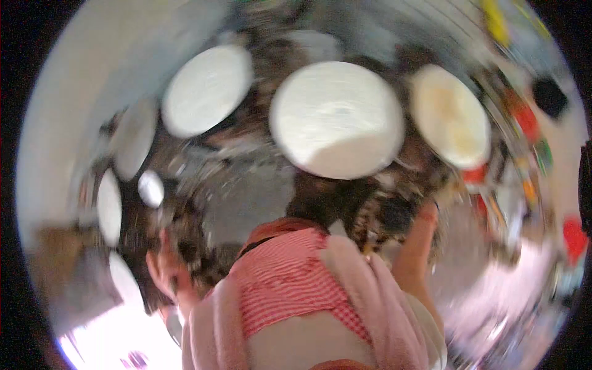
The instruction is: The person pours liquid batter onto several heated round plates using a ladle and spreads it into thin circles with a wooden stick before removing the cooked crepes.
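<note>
The picture is smeared by motion. My left hand (pixel 165 271) is at the lower left, fingers stretched and apart, nothing plainly in it. Just beyond it is a small white oval thing (pixel 151 189), too blurred to name. My right hand (pixel 419 243) reaches forward on the right, seen edge-on, its fingers straight. Beside its fingertips lies a dark round thing (pixel 396 214); I cannot tell whether they touch. Ahead of both hands is a large white disc (pixel 336 117), shaded at its lower edge. A grey flat patch (pixel 246 197) lies between the hands.
More white discs surround me: one far left (pixel 208 91), one stained tan at right (pixel 453 114), and several narrow ones along the left, including an upright-looking oval (pixel 110 206). Red and green blurred items (pixel 525 120) crowd the right side. Bright light enters at lower left.
</note>
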`<state>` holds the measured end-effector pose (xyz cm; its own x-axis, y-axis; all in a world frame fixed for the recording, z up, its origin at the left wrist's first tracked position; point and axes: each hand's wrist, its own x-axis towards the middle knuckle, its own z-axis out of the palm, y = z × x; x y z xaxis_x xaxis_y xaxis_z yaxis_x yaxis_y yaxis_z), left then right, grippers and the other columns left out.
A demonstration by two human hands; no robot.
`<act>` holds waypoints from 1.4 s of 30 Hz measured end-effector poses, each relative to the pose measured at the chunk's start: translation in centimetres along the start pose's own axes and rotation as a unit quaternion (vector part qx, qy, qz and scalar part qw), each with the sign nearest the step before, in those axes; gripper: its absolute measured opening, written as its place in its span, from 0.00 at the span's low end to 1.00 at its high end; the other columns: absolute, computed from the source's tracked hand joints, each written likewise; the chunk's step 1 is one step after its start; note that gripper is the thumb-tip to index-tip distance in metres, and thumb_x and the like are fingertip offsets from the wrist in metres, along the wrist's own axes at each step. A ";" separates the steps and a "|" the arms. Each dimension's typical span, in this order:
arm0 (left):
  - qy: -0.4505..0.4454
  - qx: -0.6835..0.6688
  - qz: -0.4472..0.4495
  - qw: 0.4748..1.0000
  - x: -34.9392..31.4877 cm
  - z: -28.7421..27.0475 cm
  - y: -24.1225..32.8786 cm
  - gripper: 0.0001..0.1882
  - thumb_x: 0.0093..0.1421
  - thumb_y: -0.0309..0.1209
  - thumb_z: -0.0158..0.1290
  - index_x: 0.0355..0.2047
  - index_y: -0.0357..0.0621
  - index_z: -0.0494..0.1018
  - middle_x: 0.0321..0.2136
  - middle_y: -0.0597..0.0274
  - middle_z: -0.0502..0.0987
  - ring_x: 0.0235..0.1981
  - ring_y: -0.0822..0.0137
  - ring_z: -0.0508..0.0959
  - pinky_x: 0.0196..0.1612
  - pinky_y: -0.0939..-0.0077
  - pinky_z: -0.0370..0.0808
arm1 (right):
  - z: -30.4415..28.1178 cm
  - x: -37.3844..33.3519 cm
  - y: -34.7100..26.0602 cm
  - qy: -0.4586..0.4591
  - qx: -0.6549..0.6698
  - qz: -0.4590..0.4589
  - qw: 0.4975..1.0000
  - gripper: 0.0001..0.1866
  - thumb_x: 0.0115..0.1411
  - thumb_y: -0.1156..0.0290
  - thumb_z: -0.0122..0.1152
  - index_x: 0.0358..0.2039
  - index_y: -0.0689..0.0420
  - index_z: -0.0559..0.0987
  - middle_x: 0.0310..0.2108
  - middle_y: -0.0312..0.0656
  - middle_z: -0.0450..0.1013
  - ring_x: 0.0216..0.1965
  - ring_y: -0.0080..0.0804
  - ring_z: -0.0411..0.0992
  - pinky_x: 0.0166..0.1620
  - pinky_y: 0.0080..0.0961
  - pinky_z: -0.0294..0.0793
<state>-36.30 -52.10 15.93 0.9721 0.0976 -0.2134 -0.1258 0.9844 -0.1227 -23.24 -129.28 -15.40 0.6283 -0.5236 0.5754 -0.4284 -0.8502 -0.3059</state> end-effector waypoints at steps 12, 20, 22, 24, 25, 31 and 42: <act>-0.093 -0.291 0.350 0.886 -25.2 -17.9 15.7 0.33 0.71 0.39 0.52 0.63 0.19 0.57 0.23 0.68 0.62 0.16 0.74 0.63 0.19 0.79 0.67 | -12.5 -31.1 -53.0 -0.593 0.320 -0.411 0.614 0.32 0.65 0.67 0.56 0.68 0.64 0.65 0.63 0.60 0.68 0.63 0.56 0.67 0.64 0.39 0.67; 0.024 -0.117 0.686 0.717 -47.4 -31.1 29.6 0.24 0.76 0.37 0.43 0.67 0.38 0.61 0.20 0.72 0.59 0.15 0.79 0.57 0.15 0.83 0.57 | -30.0 -68.2 -70.4 -0.725 0.250 -0.622 0.159 0.30 0.67 0.69 0.53 0.69 0.59 0.65 0.65 0.49 0.68 0.65 0.36 0.67 0.65 0.29 0.65; 0.173 -0.052 0.693 0.697 -51.2 -31.7 30.5 0.25 0.76 0.39 0.44 0.67 0.40 0.62 0.20 0.72 0.59 0.15 0.79 0.57 0.14 0.83 0.56 | -35.6 -76.1 -72.3 -0.730 0.145 -0.655 0.126 0.31 0.67 0.70 0.53 0.70 0.57 0.64 0.61 0.45 0.71 0.57 0.30 0.73 0.59 0.25 0.71; 0.357 0.060 0.636 0.682 -55.8 -33.8 32.1 0.23 0.76 0.41 0.45 0.66 0.47 0.64 0.21 0.71 0.63 0.14 0.79 0.59 0.15 0.83 0.57 | -40.3 -82.2 -74.8 -0.796 0.067 -0.595 0.093 0.32 0.66 0.69 0.54 0.70 0.55 0.64 0.48 0.41 0.73 0.38 0.26 0.71 0.40 0.23 0.69; 0.364 0.022 0.641 0.675 -51.9 -36.6 30.7 0.23 0.76 0.41 0.45 0.66 0.47 0.64 0.21 0.71 0.63 0.14 0.79 0.59 0.15 0.83 0.57 | -40.4 -82.6 -76.8 -0.849 -0.014 -0.518 0.097 0.32 0.65 0.69 0.54 0.70 0.53 0.64 0.41 0.39 0.74 0.29 0.23 0.70 0.30 0.22 0.69; 0.718 0.329 0.390 0.473 -53.3 -60.3 42.0 0.18 0.73 0.39 0.44 0.50 0.37 0.74 0.36 0.42 0.80 0.34 0.43 0.80 0.41 0.53 0.76 | -37.5 -97.5 -76.3 -0.753 -0.160 -0.632 0.089 0.30 0.65 0.64 0.56 0.68 0.54 0.69 0.35 0.41 0.78 0.22 0.23 0.72 0.19 0.25 0.69; 0.548 0.068 0.394 0.735 -53.5 -59.7 47.4 0.17 0.71 0.40 0.48 0.41 0.37 0.75 0.17 0.63 0.70 0.14 0.65 0.69 0.19 0.65 0.68 | -34.8 -101.1 -79.7 -0.746 -0.024 -0.666 0.011 0.27 0.66 0.78 0.54 0.66 0.65 0.69 0.61 0.45 0.74 0.62 0.30 0.70 0.65 0.25 0.67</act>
<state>-106.09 -19.41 -36.37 -0.1442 0.5421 -0.8279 -0.4708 0.6983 0.5392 -75.19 -6.66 -22.81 -0.6052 0.5018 -0.6180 0.6279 -0.1763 -0.7580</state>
